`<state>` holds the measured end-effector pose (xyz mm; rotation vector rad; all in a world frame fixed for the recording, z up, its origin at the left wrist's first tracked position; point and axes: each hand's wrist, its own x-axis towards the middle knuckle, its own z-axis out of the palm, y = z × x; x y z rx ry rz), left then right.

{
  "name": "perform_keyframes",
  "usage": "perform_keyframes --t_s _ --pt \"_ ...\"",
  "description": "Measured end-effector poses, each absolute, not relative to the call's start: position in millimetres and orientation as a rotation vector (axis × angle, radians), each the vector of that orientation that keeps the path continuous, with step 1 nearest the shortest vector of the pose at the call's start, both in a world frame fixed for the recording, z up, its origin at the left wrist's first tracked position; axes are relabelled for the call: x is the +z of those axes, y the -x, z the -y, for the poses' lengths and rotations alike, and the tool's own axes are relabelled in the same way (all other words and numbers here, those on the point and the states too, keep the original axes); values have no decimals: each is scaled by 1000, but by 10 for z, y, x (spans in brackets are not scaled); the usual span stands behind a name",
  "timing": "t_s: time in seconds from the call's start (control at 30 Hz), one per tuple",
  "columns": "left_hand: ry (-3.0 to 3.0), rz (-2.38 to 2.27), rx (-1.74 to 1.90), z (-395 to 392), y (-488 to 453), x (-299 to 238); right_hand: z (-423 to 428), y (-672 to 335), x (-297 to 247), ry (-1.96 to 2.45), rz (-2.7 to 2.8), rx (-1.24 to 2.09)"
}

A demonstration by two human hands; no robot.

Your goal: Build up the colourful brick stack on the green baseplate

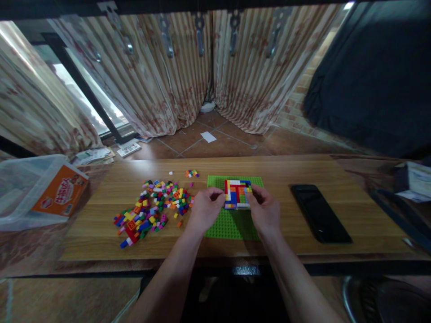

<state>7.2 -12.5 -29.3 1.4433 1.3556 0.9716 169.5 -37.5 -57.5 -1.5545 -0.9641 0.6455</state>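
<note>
A block of joined toy bricks (237, 194), red, blue, white, yellow, orange and green on top, is held between my two hands over the green baseplate (232, 225). My left hand (208, 207) pinches its left side, thumb and forefinger at the edge. On the other side, my right hand (265, 209) grips the right edge, with the thumb on the near corner and fingers behind. The undersides of the bricks are hidden, so I cannot tell whether they touch the baseplate.
Loose coloured bricks (148, 208) are strewn over the left of the wooden table (279, 168), with a small cluster (192, 173) farther back. A black phone-shaped slab (319, 213) lies to the right. At the far left stands a clear plastic bin (30, 179) with an orange label.
</note>
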Motion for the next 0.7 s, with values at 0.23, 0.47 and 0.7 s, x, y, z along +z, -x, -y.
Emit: perform_keyframes --t_s 0.23,0.47,0.7 --pt "-1416 -1340 986 123 -65 -342 375 -1663 -559 1590 1000 567" --pt "-1320 -1264 1009 100 -22 -252 385 -1677 -544 1602 1028 538" --pt "-1153 -1445 1241 10 592 28 395 -1739 -555 1677 1034 602"
